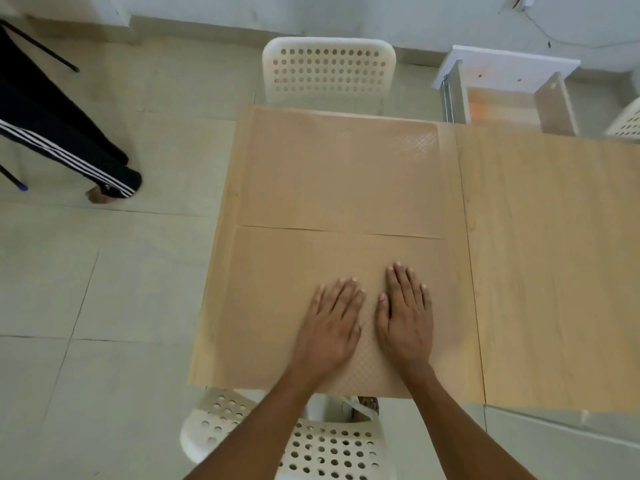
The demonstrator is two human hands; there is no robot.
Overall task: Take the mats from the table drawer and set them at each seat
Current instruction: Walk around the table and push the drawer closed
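Observation:
Two tan textured mats lie on the left part of the wooden table (554, 265). The far mat (339, 174) sits in front of the far white chair (329, 72). The near mat (277, 292) lies in front of the near white chair (311, 441), its far edge touching the far mat. My left hand (332, 323) and my right hand (407, 320) both press flat on the near mat, fingers straight, side by side. The table drawer (502, 95) stands pulled open at the far side, its inside looking bare.
A person's legs in black striped trousers (69, 140) stand on the tiled floor at the left. Part of another white chair (627, 121) shows at the right edge. A seam (467, 237) divides the tabletop.

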